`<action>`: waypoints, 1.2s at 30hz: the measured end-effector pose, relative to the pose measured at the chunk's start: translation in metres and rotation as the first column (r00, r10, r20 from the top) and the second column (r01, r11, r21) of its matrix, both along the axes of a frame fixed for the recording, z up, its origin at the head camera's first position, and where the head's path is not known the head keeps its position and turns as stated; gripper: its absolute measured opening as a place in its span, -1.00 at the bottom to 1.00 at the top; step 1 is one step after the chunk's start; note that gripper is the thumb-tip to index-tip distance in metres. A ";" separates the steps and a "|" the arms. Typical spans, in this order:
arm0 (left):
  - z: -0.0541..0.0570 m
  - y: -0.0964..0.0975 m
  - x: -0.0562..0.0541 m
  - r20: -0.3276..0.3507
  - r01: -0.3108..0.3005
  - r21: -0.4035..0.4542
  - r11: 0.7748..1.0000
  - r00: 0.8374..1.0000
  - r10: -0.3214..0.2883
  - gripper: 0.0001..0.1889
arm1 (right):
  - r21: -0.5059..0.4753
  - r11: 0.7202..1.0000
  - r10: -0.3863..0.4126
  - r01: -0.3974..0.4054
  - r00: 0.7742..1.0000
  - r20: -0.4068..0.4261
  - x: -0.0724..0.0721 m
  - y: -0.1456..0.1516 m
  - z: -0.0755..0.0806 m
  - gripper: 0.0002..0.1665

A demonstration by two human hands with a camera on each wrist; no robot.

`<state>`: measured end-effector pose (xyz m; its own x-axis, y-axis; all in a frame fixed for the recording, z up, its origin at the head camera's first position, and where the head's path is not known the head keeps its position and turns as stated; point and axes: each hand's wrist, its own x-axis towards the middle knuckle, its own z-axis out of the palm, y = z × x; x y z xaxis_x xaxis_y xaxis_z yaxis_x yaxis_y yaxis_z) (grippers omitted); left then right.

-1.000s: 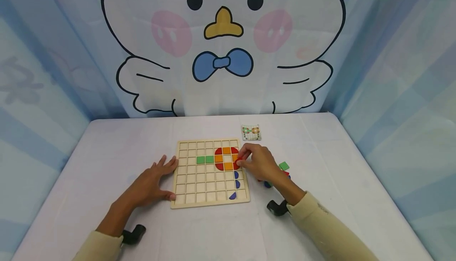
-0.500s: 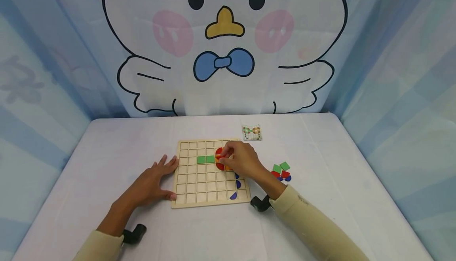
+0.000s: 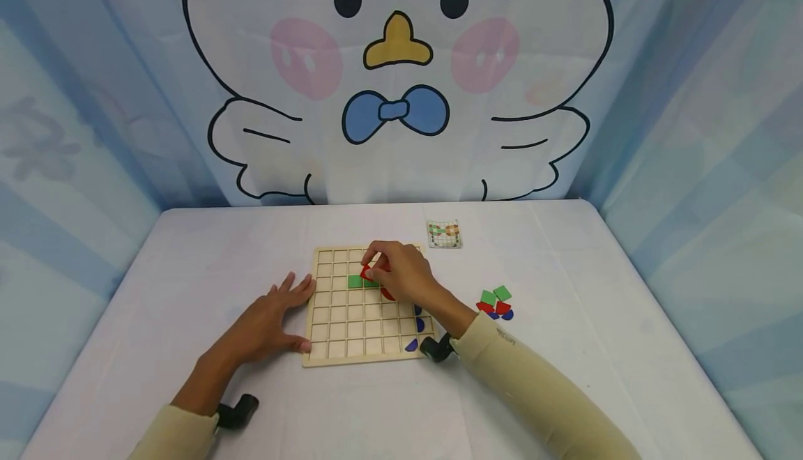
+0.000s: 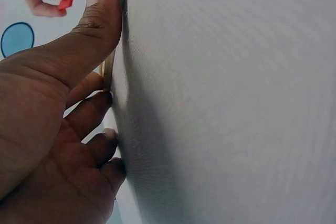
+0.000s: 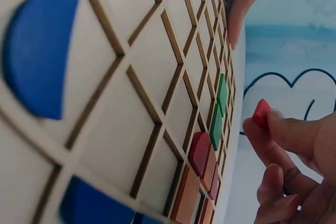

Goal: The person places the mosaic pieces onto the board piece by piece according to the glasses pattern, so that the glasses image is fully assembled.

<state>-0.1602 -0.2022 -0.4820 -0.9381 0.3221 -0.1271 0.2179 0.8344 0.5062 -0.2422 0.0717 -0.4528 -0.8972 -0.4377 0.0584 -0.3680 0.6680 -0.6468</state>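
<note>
A square wooden grid board (image 3: 335, 331) lies on the table. My left hand (image 3: 270, 324) rests along its left edge, fingers spread, with thumb and fingertips touching the frame. Over the upper part of the board, my right hand (image 3: 404, 272) pinches a small red piece (image 5: 261, 114) between thumb and index finger. This piece is above the grid, close to two green squares (image 3: 355, 281) set in a row. Red rounded pieces (image 5: 199, 153) and orange squares (image 5: 185, 192) sit beside the green ones, mostly hidden by the right hand in the head view. Blue half circles (image 5: 42, 51) lie in the right-hand cells.
Loose green, red and blue pieces (image 3: 494, 302) lie in a small pile right of the board. Behind the board's right corner is a small pattern card (image 3: 444, 234). A printed curtain (image 3: 395, 167) hangs at the table's far edge.
My right hand has moved left across the board, carrying the red piece from the right side of the red-and-orange ring to near the green squares. My left hand stays put.
</note>
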 end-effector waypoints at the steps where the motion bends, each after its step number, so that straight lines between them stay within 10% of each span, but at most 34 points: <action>1: 0.000 0.000 0.000 0.001 0.001 -0.001 1.000 1.000 -0.001 0.24 | 0.002 1.000 -0.002 0.002 1.000 -0.009 -0.002 -0.002 0.000 -0.84; 16: 0.001 0.001 -0.001 0.020 0.007 0.001 1.000 1.000 -0.007 0.24 | 0.099 0.993 -0.058 0.058 0.998 0.001 -0.028 -0.031 -0.007 -0.93; 36: -0.001 -0.002 -0.002 0.014 -0.003 -0.002 1.000 1.000 0.003 0.24 | 0.143 0.988 -0.062 0.059 0.998 0.012 -0.027 -0.030 -0.005 -0.93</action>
